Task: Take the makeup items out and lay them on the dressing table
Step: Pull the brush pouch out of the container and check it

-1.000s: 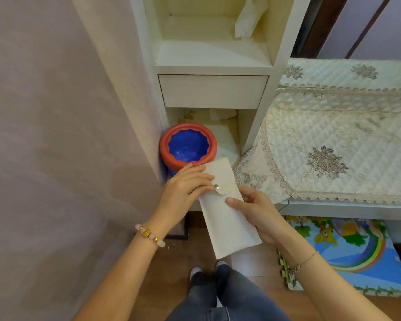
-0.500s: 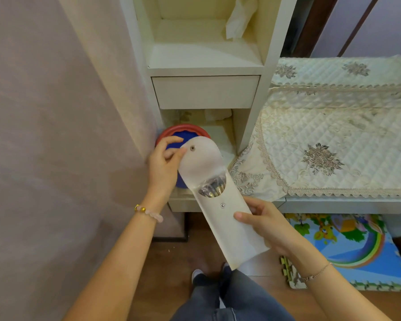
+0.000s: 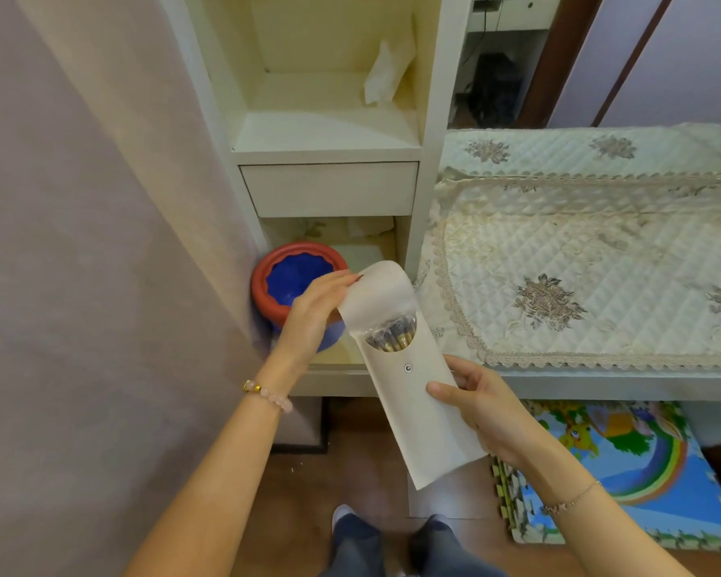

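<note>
Pouch was held up just before the bench, flap thrown back, with brushes peeking from the mouth. Right hand gripped its lower half, thumb in front, fingers clamped behind. Left hand lay straight-fingered against the flap's edge.
</note>
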`<state>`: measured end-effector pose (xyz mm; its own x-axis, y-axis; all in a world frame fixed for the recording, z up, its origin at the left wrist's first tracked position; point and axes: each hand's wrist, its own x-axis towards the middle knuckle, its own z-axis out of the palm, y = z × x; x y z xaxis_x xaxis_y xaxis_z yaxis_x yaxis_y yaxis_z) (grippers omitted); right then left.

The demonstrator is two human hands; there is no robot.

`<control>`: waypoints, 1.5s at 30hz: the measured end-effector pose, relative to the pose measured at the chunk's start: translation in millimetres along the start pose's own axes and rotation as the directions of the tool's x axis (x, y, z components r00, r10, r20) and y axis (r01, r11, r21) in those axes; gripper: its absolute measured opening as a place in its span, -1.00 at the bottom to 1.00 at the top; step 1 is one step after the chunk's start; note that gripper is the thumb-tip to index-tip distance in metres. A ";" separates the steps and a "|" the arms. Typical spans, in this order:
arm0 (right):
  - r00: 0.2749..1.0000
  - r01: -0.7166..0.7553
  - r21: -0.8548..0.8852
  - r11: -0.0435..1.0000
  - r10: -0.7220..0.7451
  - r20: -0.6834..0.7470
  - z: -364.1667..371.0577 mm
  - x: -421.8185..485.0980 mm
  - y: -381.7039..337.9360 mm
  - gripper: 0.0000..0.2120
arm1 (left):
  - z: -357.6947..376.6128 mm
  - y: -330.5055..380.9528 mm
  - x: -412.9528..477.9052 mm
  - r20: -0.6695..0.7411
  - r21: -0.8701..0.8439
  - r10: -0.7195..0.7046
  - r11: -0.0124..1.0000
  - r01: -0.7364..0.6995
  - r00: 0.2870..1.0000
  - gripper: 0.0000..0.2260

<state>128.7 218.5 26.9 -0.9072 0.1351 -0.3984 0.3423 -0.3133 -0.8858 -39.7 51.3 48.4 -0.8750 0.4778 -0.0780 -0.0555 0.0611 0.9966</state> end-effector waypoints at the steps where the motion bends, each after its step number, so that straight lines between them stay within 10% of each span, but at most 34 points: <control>1: 1.000 0.000 0.004 1.000 0.000 0.000 -5.3 -1.8 0.2 -0.64 | 5.8 -1.9 -1.6 0.024 0.094 0.042 0.995 -0.044 0.999 -0.75; 9: 0.999 -0.009 -0.023 1.000 0.008 -0.039 -49.3 -19.9 -0.4 -0.68 | 57.1 -13.9 -9.4 -0.038 0.348 0.281 0.903 -0.251 0.959 -0.75; 26: 0.985 0.063 0.037 0.997 -0.056 -0.162 -126.4 -25.4 2.9 -0.67 | 167.3 -27.4 -29.2 0.145 -0.159 -0.155 0.971 0.177 0.977 -0.66; 45: 0.957 0.042 -0.025 0.999 -0.047 -0.285 -148.2 35.0 3.9 -0.36 | 188.0 -68.8 21.7 0.077 -0.178 -0.395 0.898 0.402 0.916 -0.79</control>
<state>134.5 361.3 -25.8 -0.8151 0.4119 -0.4073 0.3101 -0.2836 -0.9074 35.5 222.2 -26.9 -0.7424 0.4807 -0.4667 -0.4872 0.0909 0.8686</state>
